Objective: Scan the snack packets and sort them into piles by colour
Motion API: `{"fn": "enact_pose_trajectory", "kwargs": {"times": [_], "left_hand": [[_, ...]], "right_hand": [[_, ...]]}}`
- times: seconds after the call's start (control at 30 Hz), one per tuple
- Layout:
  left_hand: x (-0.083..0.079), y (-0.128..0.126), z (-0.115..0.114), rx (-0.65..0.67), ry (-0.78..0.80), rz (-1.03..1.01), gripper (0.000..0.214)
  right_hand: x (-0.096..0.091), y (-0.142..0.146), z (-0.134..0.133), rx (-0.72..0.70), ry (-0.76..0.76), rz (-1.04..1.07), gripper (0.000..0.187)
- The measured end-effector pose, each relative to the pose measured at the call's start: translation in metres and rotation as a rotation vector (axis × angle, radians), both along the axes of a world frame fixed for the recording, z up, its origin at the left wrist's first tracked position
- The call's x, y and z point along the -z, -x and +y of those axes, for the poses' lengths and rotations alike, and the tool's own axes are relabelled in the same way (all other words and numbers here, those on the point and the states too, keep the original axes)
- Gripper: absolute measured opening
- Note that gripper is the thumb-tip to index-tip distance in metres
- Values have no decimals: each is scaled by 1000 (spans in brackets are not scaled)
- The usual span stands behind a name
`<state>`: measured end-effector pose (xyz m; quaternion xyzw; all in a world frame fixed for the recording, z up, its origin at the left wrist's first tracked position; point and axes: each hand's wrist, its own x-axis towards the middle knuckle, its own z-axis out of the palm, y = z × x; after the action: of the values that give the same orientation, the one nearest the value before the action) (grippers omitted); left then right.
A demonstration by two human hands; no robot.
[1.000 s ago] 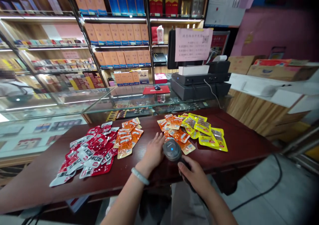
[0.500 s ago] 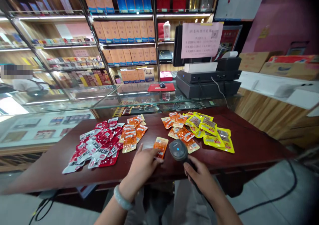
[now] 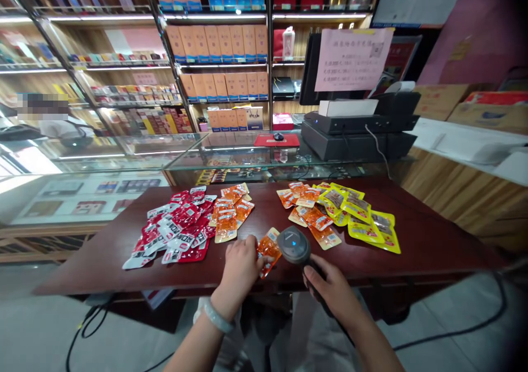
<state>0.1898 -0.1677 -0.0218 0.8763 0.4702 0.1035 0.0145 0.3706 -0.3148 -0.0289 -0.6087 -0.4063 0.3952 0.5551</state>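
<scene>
My left hand [image 3: 242, 262], with a pale bracelet on its wrist, pinches the edge of an orange snack packet [image 3: 269, 251] near the front of the dark red table [image 3: 231, 276]. In my right hand [image 3: 330, 284] is a black barcode scanner [image 3: 293, 244], fingers wrapped round its handle. The scanner's head, with a small blue light, is right beside the packet. Beyond my hands lie a left group of orange packets [image 3: 226, 223] and a right group of orange packets [image 3: 315, 218]. Red and white packets [image 3: 177, 226] are heaped at the left, yellow packets [image 3: 363, 223] at the right.
A glass counter [image 3: 231, 155] stands behind the table, bearing a mouse on a red pad [image 3: 264, 140] and a black cash drawer [image 3: 355, 141]. Shelves of boxes [image 3: 218, 42] line the back. A person [image 3: 61, 130] is at the far left. A cable [image 3: 457, 332] hangs at the right.
The orange packet is now tilted, its near edge lifted, and my left fingers have curled in on it. The scanner stays close by. The whole view has shifted slightly.
</scene>
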Motion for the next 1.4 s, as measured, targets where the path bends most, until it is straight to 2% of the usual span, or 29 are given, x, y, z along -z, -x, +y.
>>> {"fn": "enact_pose_trajectory", "kwargs": {"times": [0.17, 0.37, 0.43, 0.53, 0.63, 0.7, 0.73, 0.8, 0.9, 1.0, 1.17, 1.3, 1.4], "left_hand": [[6, 3, -3, 1, -6, -73, 34], [7, 7, -3, -4, -11, -136, 30], [2, 11, 5, -32, -21, -129, 32], [-11, 20, 30, -167, -63, -113, 40], [-21, 28, 57, -339, -147, -94, 56], [-24, 26, 67, -382, -206, -95, 69], [-23, 20, 68, -365, -222, -102, 72], [-20, 2, 63, -246, -205, -114, 69], [-16, -37, 41, 18, -99, -123, 53], [-14, -77, 18, 223, 4, -138, 45], [-9, -130, 1, 539, 31, -176, 55], [-5, -154, -1, 669, 33, -114, 63], [-6, -150, -4, 683, 52, -58, 66]], "right_hand": [[0, 10, 6, -103, 19, 151, 46], [3, 14, 7, -118, 86, 301, 47], [4, 14, 6, -106, 85, 313, 48], [6, 11, 5, -63, 89, 328, 49], [11, 6, 3, -33, 96, 345, 47], [14, 2, 1, -29, 87, 342, 46], [14, -1, 0, -28, 80, 337, 46], [14, -6, -2, -20, 64, 327, 47], [12, -14, -7, 7, 40, 290, 50], [13, -24, -17, 61, 46, 235, 52], [18, -42, -38, 188, 64, 216, 52], [17, -55, -48, 296, 57, 247, 53], [16, -58, -51, 312, 64, 274, 51]]}}
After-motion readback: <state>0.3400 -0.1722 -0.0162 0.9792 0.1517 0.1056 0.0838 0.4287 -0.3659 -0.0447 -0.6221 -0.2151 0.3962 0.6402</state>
